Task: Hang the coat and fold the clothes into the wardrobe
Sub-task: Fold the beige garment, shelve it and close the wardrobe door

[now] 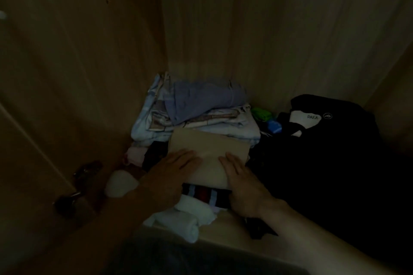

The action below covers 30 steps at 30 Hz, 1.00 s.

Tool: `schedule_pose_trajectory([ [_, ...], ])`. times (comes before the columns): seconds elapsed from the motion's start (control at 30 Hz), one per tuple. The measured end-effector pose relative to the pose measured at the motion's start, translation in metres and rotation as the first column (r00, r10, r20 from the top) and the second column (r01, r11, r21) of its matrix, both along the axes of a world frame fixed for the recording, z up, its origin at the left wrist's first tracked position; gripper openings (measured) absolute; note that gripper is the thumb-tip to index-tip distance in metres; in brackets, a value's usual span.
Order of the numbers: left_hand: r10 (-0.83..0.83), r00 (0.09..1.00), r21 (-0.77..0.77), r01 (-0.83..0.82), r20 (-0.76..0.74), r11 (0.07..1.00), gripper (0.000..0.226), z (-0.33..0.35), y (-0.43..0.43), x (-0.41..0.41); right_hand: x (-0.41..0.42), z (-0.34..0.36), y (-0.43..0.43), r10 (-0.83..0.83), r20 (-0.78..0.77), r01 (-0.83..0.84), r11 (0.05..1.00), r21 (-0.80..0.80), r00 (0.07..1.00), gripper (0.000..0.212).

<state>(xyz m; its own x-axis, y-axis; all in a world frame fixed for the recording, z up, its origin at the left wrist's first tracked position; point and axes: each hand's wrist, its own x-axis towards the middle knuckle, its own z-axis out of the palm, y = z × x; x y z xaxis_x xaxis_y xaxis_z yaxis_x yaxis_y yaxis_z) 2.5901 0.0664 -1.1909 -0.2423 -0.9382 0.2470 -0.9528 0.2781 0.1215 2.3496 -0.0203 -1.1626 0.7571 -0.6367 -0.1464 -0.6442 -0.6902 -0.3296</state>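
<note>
A folded tan garment (207, 149) lies on top of a stack of clothes inside the dim wardrobe. My left hand (174, 165) rests flat on its left side, fingers spread. On the garment's right edge my right hand (243, 182) presses flat too. Under the tan piece a striped dark garment (204, 194) shows, and below that white rolled cloth (181, 219). Behind stands a pile of pale blue and patterned folded clothes (194, 107).
A black garment with a white label (330, 140) fills the right side of the shelf. Green and blue small items (267, 119) sit between the piles. The wardrobe door (40, 140) with a hinge stands at the left. A white rounded object (120, 183) lies by the door.
</note>
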Motion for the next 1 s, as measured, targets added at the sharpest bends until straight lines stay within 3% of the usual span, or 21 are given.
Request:
schedule_pose_trajectory([
  [0.07, 0.025, 0.998, -0.027, -0.026, -0.059, 0.999, 0.060, 0.010, 0.002, -0.009, 0.005, 0.016, -0.005, -0.003, 0.022, 0.001, 0.997, 0.077, 1.000, 0.088],
  [0.17, 0.055, 0.996, -0.065, -0.059, -0.066, 0.996, 0.051, 0.016, -0.008, -0.022, 0.018, 0.022, 0.001, -0.042, 0.169, 0.042, 0.999, 0.004, 0.985, 0.074],
  [0.3, 0.165, 0.984, 0.080, -0.160, -0.065, 0.984, 0.082, 0.010, -0.021, -0.027, 0.030, 0.001, 0.018, -0.021, 0.115, 0.032, 0.995, -0.096, 0.993, 0.087],
  [0.43, 0.190, 0.978, 0.084, -0.183, -0.085, 0.980, 0.070, -0.013, -0.019, -0.023, 0.035, -0.020, 0.018, -0.055, 0.125, 0.072, 0.988, -0.137, 0.991, 0.076],
  [0.57, 0.246, 0.964, 0.099, -0.237, -0.104, 0.967, 0.081, -0.025, -0.019, -0.025, 0.039, -0.029, 0.019, -0.061, 0.075, 0.072, 0.987, -0.144, 0.995, 0.080],
  [0.7, 0.293, 0.955, 0.245, -0.275, -0.041, 0.930, 0.106, -0.008, -0.021, -0.029, 0.043, -0.020, 0.012, -0.065, 0.015, 0.066, 0.995, -0.068, 0.998, 0.069],
  [0.77, 0.326, 0.945, 0.295, -0.306, -0.017, 0.905, 0.097, 0.001, -0.018, -0.035, 0.042, -0.015, 0.013, -0.052, -0.014, 0.051, 0.998, -0.045, 0.999, 0.066],
  [0.83, 0.361, 0.932, 0.357, -0.341, 0.012, 0.869, 0.064, 0.005, -0.013, -0.039, 0.037, -0.004, 0.017, -0.025, -0.014, 0.025, 1.000, -0.005, 1.000, 0.065],
  [0.87, 0.371, 0.929, 0.376, -0.343, -0.002, 0.861, 0.058, 0.009, -0.011, -0.042, 0.033, 0.004, 0.017, -0.018, -0.008, 0.018, 1.000, 0.009, 1.000, 0.064],
  [0.93, 0.348, 0.937, 0.398, -0.316, -0.010, 0.861, 0.061, 0.017, -0.003, -0.040, 0.024, 0.026, 0.017, -0.003, 0.047, 0.003, 1.000, 0.015, 0.999, 0.056],
  [1.0, 0.308, 0.951, 0.440, -0.286, 0.023, 0.851, 0.081, 0.037, 0.006, -0.038, 0.014, 0.056, 0.022, -0.092, 0.128, 0.091, 0.996, 0.008, 0.988, 0.053],
])
